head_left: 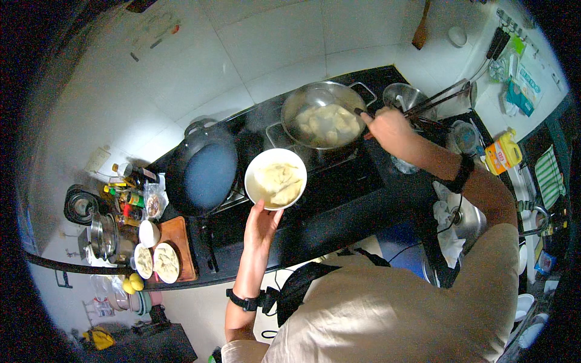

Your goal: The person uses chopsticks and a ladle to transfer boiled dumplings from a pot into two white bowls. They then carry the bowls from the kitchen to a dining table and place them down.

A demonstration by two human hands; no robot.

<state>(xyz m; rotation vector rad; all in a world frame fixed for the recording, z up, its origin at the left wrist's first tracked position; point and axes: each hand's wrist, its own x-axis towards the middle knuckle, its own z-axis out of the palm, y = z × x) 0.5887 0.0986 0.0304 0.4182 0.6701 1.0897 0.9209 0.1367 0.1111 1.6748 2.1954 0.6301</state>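
Observation:
My left hand [262, 227] holds a white bowl [249, 190] from below, thumb on its rim. Pale cooked dumplings [282, 181] lie inside, and the bowl is in front of the steel pot. My right hand [391, 129] is at the right rim of the two-handled steel pot [292, 102], its fingers curled around a dark utensil [359, 111] whose tip pokes out toward the pot. My fist hides most of that utensil. More dumplings [327, 123] sit in cloudy liquid in the pot.
A dark wok [209, 172] occupies the left burner. Filled bowls [166, 263] stand on a wooden board [184, 254], near bottles [129, 174] and lemons [133, 283]. Dark sticks [438, 97] slant by a steel bowl [406, 93]. An oil jug [503, 152] stands near the sink [472, 218].

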